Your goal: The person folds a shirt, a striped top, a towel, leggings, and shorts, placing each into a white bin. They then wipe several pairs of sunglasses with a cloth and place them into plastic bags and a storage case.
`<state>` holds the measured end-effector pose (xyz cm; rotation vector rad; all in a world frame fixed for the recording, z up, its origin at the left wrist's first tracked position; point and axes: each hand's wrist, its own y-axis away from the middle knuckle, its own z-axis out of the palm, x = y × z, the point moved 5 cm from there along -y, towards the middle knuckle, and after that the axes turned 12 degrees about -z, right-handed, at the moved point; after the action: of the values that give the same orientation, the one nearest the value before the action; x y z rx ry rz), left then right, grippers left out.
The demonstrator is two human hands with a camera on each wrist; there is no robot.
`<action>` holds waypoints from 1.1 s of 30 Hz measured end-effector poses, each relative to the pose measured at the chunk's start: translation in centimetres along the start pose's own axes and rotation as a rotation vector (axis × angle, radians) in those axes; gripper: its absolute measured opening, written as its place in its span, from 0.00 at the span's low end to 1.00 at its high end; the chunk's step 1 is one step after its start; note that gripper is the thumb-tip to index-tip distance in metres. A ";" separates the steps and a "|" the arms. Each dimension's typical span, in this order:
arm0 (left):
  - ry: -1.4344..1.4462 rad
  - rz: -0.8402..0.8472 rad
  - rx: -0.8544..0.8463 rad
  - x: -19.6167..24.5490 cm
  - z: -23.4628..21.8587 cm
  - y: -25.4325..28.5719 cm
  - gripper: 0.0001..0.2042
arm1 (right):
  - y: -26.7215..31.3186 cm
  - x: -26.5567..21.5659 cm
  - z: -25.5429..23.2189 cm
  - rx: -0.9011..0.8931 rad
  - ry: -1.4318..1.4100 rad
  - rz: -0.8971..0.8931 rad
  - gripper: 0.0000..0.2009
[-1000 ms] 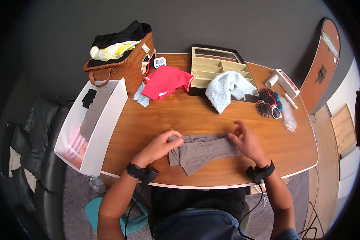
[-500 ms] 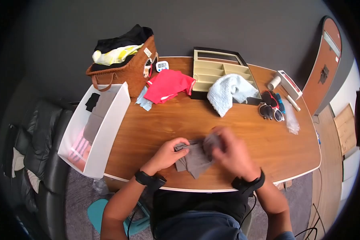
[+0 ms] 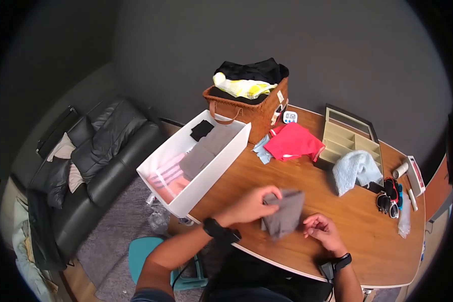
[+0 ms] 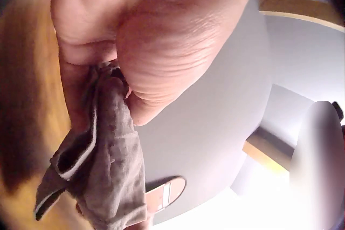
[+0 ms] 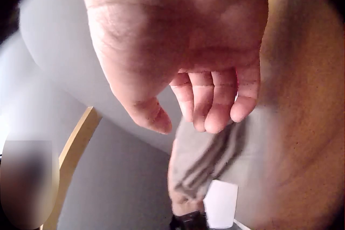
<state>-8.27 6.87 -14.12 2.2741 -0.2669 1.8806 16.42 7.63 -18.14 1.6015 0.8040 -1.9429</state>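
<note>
In the head view, a folded grey cloth garment is held up over the near part of the wooden table. My left hand pinches its edge between thumb and fingers. The left wrist view shows the grey garment hanging in layered folds from the left hand's grip. My right hand is just right of the garment, apart from it, palm turned inward. Its fingers are loosely bent with nothing between them, as the right hand also shows in the right wrist view.
Left of the hands stands a white box with folded grey, black and pink striped clothes. Behind it is a brown basket of clothes. A red garment, a compartment case, a light blue fluffy cloth and sunglasses lie farther back.
The garment, first lying long on the table, was folded over from the right and is now lifted in the left hand. The right hand has let go. The head view has swung left.
</note>
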 end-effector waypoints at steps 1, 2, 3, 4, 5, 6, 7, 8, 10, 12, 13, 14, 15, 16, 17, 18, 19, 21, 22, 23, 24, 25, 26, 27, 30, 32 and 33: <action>0.055 0.060 0.054 0.8 -2.4 0.5 0.09 | -0.2 0.7 -0.6 0.035 -0.017 -0.023 0.13; -0.042 -0.018 0.120 2.7 -5.2 1.8 0.09 | -0.3 1.2 -0.7 0.041 -0.016 0.004 0.11; -0.140 -0.097 0.184 4.7 -8.1 3.2 0.09 | -0.3 1.4 -0.8 0.039 -0.025 0.001 0.11; -0.089 -0.070 0.268 5.8 -11.0 4.5 0.10 | -0.1 1.8 -0.9 0.033 -0.037 0.024 0.10; -0.038 -0.043 0.352 6.6 -13.6 5.9 0.10 | 0.0 2.1 -1.0 0.026 -0.049 0.047 0.10; -0.065 0.017 0.418 7.2 -16.2 7.1 0.10 | 0.0 2.2 -1.1 0.032 -0.023 0.035 0.10; -0.092 0.079 0.482 7.4 -18.6 8.3 0.11 | 0.0 2.1 -1.0 0.030 -0.033 0.033 0.10; 0.005 0.048 0.512 7.1 -20.7 9.8 0.12 | 0.0 2.0 -1.0 0.034 -0.041 0.049 0.09; 0.097 0.024 0.542 6.6 -23.6 12.0 0.12 | -0.1 1.8 -1.0 0.037 -0.049 0.056 0.09; 0.179 -0.131 0.557 4.3 -25.1 14.1 0.14 | 0.0 1.8 -0.9 0.027 -0.018 0.066 0.09; 0.038 -0.328 0.519 2.4 -26.1 15.1 0.14 | -0.1 1.9 -0.9 0.032 -0.021 0.062 0.09; -0.360 -0.393 0.519 0.6 -26.7 15.8 0.15 | 0.0 2.0 -0.9 0.018 -0.027 0.056 0.09; -0.759 -0.446 0.504 -0.9 -26.9 16.2 0.16 | 0.0 2.1 -1.0 0.004 -0.033 0.051 0.09; -1.197 -0.253 0.548 0.1 -25.5 16.1 0.19 | 0.1 2.2 -1.1 0.011 -0.033 0.054 0.09; -1.194 -0.250 0.538 0.0 -24.9 15.8 0.19 | 0.1 2.1 -1.0 -0.010 -0.035 0.045 0.10; -1.053 -0.233 0.565 -0.1 -24.2 15.3 0.19 | 0.1 2.1 -0.9 -0.027 -0.038 0.035 0.11; -0.911 -0.213 0.583 0.6 -23.3 14.7 0.18 | 0.0 2.3 -0.9 -0.005 -0.036 0.038 0.11; -0.928 -0.229 0.407 0.8 -21.2 13.1 0.19 | 0.3 2.5 -0.9 -0.040 -0.011 0.042 0.12; -0.974 -0.266 0.282 -1.4 -21.6 12.6 0.18 | 0.4 2.1 -0.8 -0.041 -0.006 0.055 0.12; -1.032 -0.295 0.187 -1.2 -20.6 11.5 0.17 | 0.4 2.0 -0.6 -0.041 -0.005 0.067 0.12; -1.041 -0.214 0.311 0.2 -19.9 10.8 0.16 | 0.3 2.4 -0.8 -0.061 -0.005 0.053 0.12; -1.017 -0.108 0.491 3.0 -18.5 10.1 0.13 | 0.4 2.6 -0.9 -0.093 -0.011 0.038 0.12; -0.885 -0.150 0.536 5.0 -17.0 9.3 0.12 | 0.8 2.3 -1.4 -0.055 -0.012 0.039 0.12; -0.752 -0.199 0.584 6.2 -15.9 8.2 0.11 | 0.9 1.7 -1.7 -0.089 0.008 0.040 0.12; -0.565 -0.118 0.348 5.3 -11.9 3.5 0.10 | 1.9 1.2 -3.9 -0.085 0.039 0.046 0.11; -0.431 -0.150 0.174 5.7 -6.2 -0.3 0.10 | 2.3 1.2 -5.7 -0.028 0.010 0.036 0.10; -0.318 -0.168 0.076 4.7 -3.7 -2.7 0.10 | 2.4 1.4 -6.4 -0.019 0.010 0.029 0.10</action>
<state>-10.24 10.32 -8.89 2.5526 -0.0429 1.4703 22.27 10.44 -20.69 1.6043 0.7973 -1.9029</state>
